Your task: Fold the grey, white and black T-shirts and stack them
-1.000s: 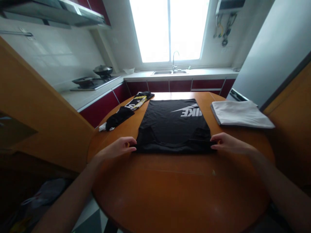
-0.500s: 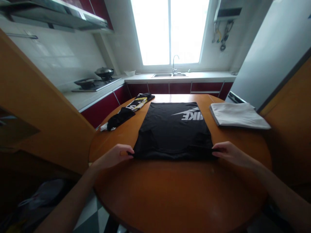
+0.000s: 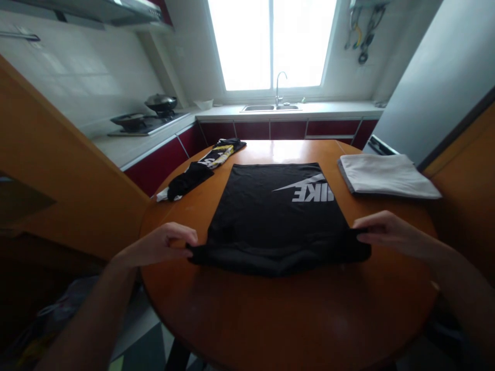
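A black T-shirt [image 3: 270, 211] with a white Nike print, upside down to me, lies spread on the wooden table. Its near edge is lifted and sags in the middle. Thumb and fingers of my left hand [image 3: 164, 245] pinch the near left corner. The near right corner is pinched in my right hand [image 3: 390, 232], slightly higher than the left. Whether this garment has sleeves tucked under cannot be made out.
The round wooden table [image 3: 278, 319] has crumpled black, white and yellow clothes [image 3: 201, 167] at its back left. A folded white cloth [image 3: 389, 175] lies at the right. Beyond stand a stove with pans [image 3: 160, 104], a sink [image 3: 259, 108] and a fridge [image 3: 425, 87].
Both hands have moved apart and toward me, drawing the near edge of the T-shirt wider and closer. The view has tilted down a little.
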`<state>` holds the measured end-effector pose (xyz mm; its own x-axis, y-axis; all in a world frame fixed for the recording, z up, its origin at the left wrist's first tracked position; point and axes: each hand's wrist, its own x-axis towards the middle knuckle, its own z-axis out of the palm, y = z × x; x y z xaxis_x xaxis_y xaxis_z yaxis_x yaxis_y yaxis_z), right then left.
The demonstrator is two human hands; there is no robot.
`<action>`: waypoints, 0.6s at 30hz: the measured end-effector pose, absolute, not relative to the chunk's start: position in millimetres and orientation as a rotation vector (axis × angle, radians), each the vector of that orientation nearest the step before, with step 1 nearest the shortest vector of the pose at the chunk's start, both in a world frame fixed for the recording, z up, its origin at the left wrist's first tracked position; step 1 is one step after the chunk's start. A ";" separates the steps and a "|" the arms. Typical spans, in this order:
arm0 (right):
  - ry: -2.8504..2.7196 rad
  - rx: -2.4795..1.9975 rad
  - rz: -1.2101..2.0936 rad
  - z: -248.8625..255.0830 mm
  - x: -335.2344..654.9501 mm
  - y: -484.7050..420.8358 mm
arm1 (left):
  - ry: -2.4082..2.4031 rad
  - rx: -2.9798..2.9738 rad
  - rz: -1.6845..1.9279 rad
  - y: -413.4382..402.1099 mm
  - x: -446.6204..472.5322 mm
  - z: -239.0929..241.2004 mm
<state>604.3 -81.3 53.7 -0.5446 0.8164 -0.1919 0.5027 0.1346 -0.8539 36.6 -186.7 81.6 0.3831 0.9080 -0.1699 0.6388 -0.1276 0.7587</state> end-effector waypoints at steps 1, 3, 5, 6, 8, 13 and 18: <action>-2.072 -1.270 1.338 59.7 602.3 -69.7 | 1.394 1.844 0.508 -176.2 32.7 82.2; -2.018 -1.262 1.265 67.7 597.8 -44.5 | 1.524 1.813 0.643 -151.4 26.8 79.5; -1.998 -1.271 1.210 68.0 591.5 -18.1 | 1.632 1.767 0.726 -123.5 25.5 71.5; -2.000 -1.289 1.192 64.8 587.6 -5.2 | 1.663 1.746 0.746 -109.5 26.6 65.7; -2.002 -1.350 1.168 52.8 578.6 17.9 | 1.690 1.712 0.770 -84.1 30.8 52.1; -1.983 -1.472 1.187 14.2 564.4 49.7 | 1.735 1.626 0.708 -50.2 34.7 25.4; -1.981 -1.484 1.197 7.1 568.1 56.0 | 1.747 1.602 0.661 -41.2 28.3 23.1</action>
